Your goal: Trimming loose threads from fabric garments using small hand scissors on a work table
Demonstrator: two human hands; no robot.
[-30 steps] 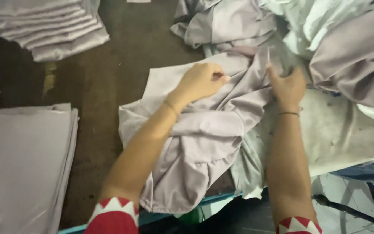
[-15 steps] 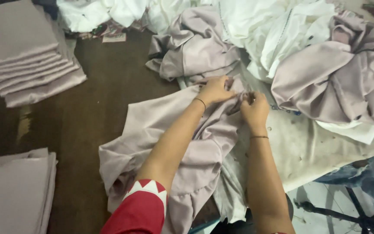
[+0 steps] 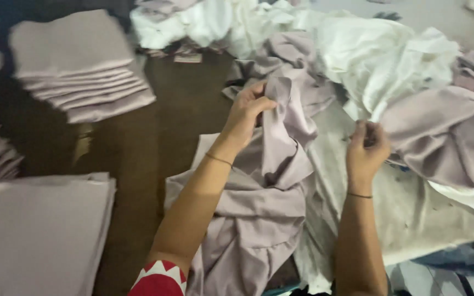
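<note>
The left hand (image 3: 246, 112) is pinching the top edge of a mauve cloth (image 3: 259, 203) and lifting it. The right hand (image 3: 366, 148) is closing on cloth too, maybe the same piece; I cannot tell. Pulling both corners apart evenly would probably flatten it best. The cloth is lying on the brown table (image 3: 160, 142), running long from the person's body toward the crumpled pile (image 3: 390, 66).

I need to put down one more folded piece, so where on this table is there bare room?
Bare dark tabletop runs between the upper folded stack, the near folded stack and the mauve cloth pinched by the left hand. The right side is crowded: the right hand works among heaped white cloth.
</note>
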